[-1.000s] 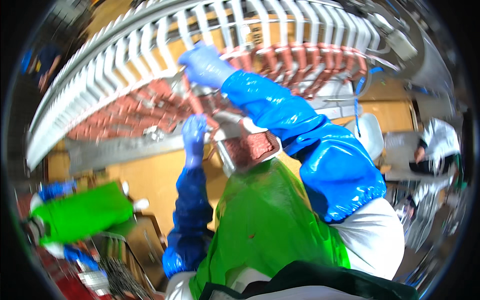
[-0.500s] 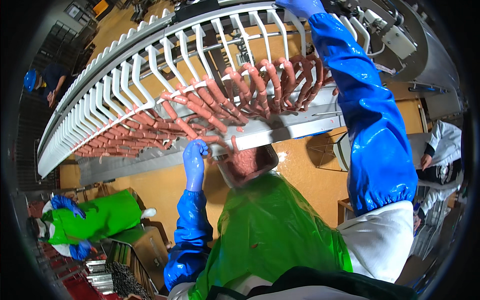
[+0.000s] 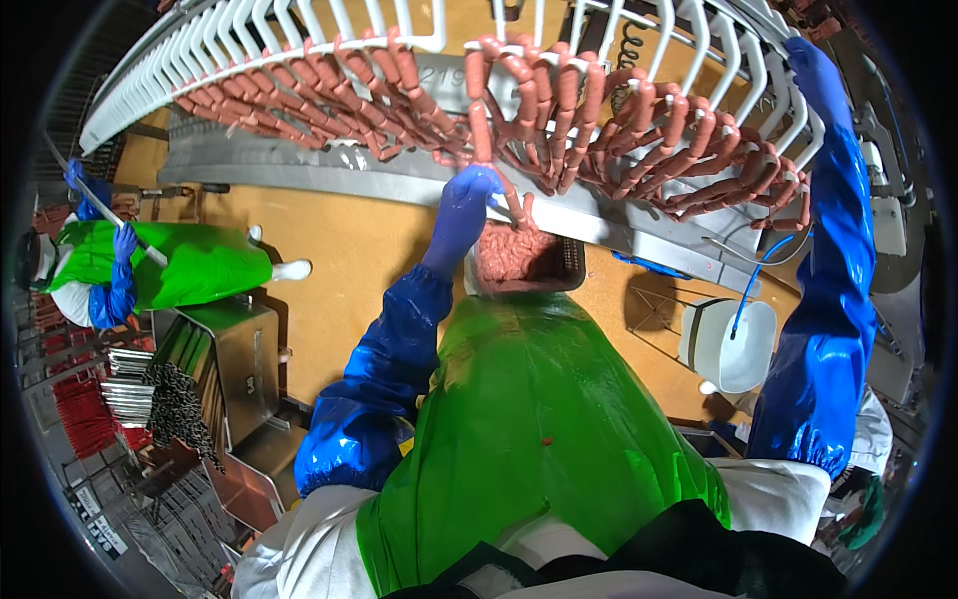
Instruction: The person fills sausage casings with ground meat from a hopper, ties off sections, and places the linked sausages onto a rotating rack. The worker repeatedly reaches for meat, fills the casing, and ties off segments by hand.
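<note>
We see meat [image 3: 511,256] in the bin [image 3: 576,268], our apron [image 3: 559,419] on its near side. Beyond the bin runs the trough [image 3: 329,175]; beyond it too, sausages [image 3: 589,95] hang on the rack [image 3: 436,25]. Our left hand [image 3: 462,212] is by the bin's far left corner, our right hand [image 3: 820,82] far off to its right. Right of the bin is a tub [image 3: 748,344]; well left, a co-worker [image 3: 175,265].

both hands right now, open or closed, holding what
Left hand: closed around a sausage link chain.
Right hand: raised beside the white hooks; cannot tell whether open or closed.
</note>
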Tool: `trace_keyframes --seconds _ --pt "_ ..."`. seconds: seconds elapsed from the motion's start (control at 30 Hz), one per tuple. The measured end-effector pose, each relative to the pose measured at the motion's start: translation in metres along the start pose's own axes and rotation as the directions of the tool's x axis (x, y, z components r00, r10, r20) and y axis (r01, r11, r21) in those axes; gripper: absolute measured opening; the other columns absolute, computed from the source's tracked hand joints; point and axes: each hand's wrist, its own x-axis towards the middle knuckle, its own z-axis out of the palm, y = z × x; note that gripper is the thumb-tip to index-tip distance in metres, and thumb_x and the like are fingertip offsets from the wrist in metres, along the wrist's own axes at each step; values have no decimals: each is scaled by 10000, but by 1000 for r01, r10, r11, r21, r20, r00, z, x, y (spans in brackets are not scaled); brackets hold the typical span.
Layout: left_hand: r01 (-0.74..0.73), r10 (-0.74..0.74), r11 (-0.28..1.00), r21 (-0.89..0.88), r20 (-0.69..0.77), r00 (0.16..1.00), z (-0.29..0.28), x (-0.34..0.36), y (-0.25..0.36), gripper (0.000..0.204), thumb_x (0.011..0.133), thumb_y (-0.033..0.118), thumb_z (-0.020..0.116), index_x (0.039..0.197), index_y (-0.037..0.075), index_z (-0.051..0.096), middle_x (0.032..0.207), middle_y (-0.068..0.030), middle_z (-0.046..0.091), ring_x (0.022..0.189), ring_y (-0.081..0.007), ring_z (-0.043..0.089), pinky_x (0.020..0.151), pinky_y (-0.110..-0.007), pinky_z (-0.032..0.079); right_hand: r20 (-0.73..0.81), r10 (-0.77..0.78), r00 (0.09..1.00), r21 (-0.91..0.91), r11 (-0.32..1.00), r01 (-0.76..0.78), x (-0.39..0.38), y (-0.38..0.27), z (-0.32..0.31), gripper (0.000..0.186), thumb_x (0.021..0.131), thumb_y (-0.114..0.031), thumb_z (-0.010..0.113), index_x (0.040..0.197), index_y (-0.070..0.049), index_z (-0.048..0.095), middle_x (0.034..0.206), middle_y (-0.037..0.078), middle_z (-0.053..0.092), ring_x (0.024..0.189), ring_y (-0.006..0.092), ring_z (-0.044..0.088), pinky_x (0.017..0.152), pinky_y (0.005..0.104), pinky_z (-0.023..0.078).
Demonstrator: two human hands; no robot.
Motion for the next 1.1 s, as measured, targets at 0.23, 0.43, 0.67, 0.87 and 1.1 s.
trace_keyframes --seconds 0.23,0.43,0.67,0.87,1.1 --pt "-83 74 985 -152 -68 995 -19 -15 -29 161 919 18 441 829 -6 572 860 -67 574 740 -137 559 700 -261 474 732 -284 619 554 777 -298 -111 -256 66 314 840 -256 676 1093 -94 585 925 12 578 720 93 567 619 237 497" --pt "-300 300 953 46 15 954 -16 -15 -10 164 915 17 434 821 -12 566 783 -94 554 715 -157 574 635 -289 468 852 -256 457 453 798 -398 -96 -305 150 239 882 -225 649 1050 -75 567 920 24 591 756 75 563 591 210 506" --pt "-61 8 916 -396 -135 991 -7 -18 5 200 951 103 453 857 -11 589 868 -61 609 757 -128 595 664 -243 481 739 -417 530 617 735 -281 -129 -278 113 125 847 -103 645 918 -3 619 755 41 621 671 101 593 603 243 502" --pt "-138 81 959 -249 -227 970 3 -12 45 238 965 143 417 980 -27 583 982 -119 613 896 -220 611 820 -344 489 356 -25 934 428 893 -140 -133 -141 -57 199 852 -121 600 1039 -55 590 812 16 592 754 100 592 685 258 477" --pt "-205 67 951 -230 -495 866 56 31 78 219 964 166 427 916 -2 559 918 -99 580 989 -251 592 888 -375 480 -101 56 993 -539 836 -102 -32 33 -89 168 710 -205 618 713 -57 696 675 164 648 607 335 636 586 432 519"
